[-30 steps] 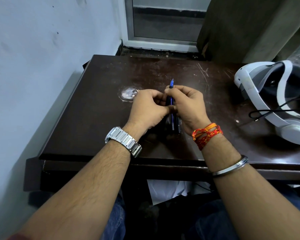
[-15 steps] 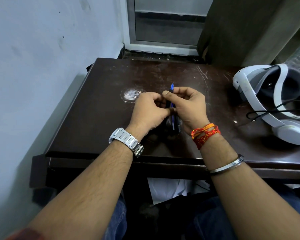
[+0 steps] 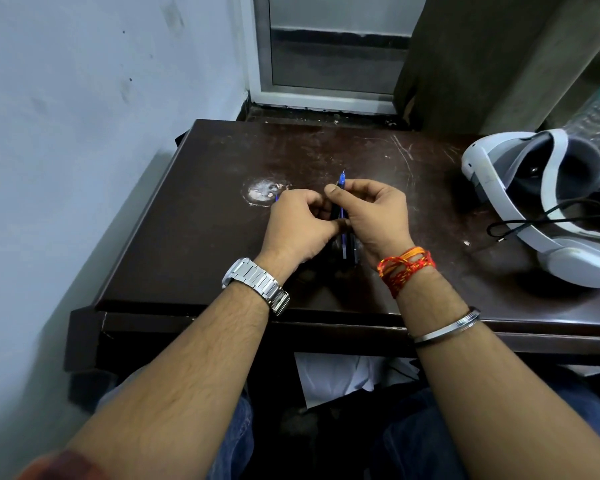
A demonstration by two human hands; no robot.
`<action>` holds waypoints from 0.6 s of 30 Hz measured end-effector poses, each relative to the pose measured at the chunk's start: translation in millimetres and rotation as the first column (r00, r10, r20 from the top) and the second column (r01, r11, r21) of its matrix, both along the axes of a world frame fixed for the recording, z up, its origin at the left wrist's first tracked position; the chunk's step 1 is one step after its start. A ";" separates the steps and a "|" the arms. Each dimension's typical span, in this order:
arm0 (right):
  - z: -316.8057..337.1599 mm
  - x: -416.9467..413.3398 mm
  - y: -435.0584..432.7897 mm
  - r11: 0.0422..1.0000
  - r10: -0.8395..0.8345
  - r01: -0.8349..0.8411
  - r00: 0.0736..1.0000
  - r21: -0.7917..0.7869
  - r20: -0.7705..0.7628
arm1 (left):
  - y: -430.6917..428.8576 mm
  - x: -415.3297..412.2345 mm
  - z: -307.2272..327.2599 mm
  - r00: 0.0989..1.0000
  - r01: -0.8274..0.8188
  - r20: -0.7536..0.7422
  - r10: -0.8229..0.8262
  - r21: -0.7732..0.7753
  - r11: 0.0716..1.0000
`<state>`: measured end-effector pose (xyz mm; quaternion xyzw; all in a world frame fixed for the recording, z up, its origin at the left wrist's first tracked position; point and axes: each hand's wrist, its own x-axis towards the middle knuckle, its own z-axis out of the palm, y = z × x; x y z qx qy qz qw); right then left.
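My right hand [image 3: 374, 216] grips a blue pen [image 3: 342, 180] over the middle of the dark wooden table [image 3: 194, 220]. The pen's thin tip points away from me, above my fingers. Its lower part shows between my wrists, next to something dark that I cannot make out. My left hand [image 3: 298, 223] is curled close beside the right, thumb touching it. A small blue piece [image 3: 276, 198] sticks out at its far left side, most of it hidden by the fingers.
A white headset [image 3: 499, 188] with a black cable [image 3: 534, 216] lies at the table's right. A pale worn patch [image 3: 262, 192] marks the tabletop just left of my hands. A wall stands close on the left, a window frame behind. White paper [image 3: 333, 375] sits under the table.
My right hand's fingers have loosened, its forefinger now lifted beside the pen. My left hand has drawn slightly left, and a small blue piece now shows at its far side.
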<state>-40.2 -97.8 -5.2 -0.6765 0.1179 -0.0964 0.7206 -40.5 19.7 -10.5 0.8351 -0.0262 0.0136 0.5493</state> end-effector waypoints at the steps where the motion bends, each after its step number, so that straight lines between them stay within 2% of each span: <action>1: -0.4 -0.1 0.3 1.000 0.015 -0.015 1.000 0.003 -0.003 | 0.2 -0.4 0.4 1.000 -0.002 -0.002 0.002 -0.005 1.000; 6: -0.7 -1.4 1.3 0.999 0.051 -0.051 0.999 0.010 0.009 | 0.4 -2.3 1.2 1.000 0.000 -0.010 -0.001 -0.022 1.000; 11: -1.3 -2.7 -1.3 0.997 0.074 -0.074 0.997 0.007 0.019 | 1.1 -1.1 -0.3 0.996 0.017 -0.082 -0.022 -0.057 0.998; 18: -0.2 -2.1 1.1 0.998 0.022 -0.023 1.000 0.061 0.009 | -0.9 -2.1 -1.9 0.998 -0.068 -0.012 0.068 -0.016 0.998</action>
